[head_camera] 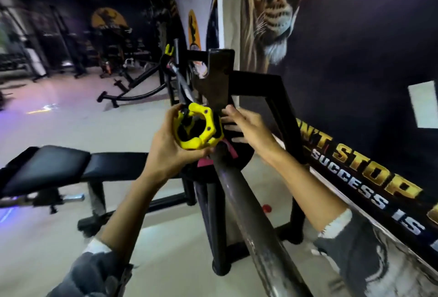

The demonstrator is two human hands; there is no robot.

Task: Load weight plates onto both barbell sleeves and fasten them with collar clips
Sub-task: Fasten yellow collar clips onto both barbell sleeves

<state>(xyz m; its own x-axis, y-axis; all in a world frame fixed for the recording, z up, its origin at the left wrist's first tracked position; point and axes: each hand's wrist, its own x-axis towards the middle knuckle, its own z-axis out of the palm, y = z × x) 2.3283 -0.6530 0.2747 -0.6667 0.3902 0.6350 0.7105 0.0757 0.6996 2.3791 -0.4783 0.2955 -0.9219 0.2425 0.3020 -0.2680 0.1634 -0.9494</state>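
Note:
My left hand (166, 145) grips a yellow collar clip (196, 128), held just left of and above the grey barbell sleeve (248, 213), which runs from the lower right up toward the rack. A black weight plate with pink markings (239, 156) sits on the sleeve behind the clip. My right hand (248, 128) rests with spread fingers against the plate's far side. A second yellow clip (169, 50) shows at the bar's far end. Whether the clip is around the sleeve, I cannot tell.
A black rack upright and frame (220, 76) stands right behind my hands. A black padded bench (71, 166) lies to the left. The printed wall banner (355, 166) closes off the right. A small red object (266, 208) lies on the floor.

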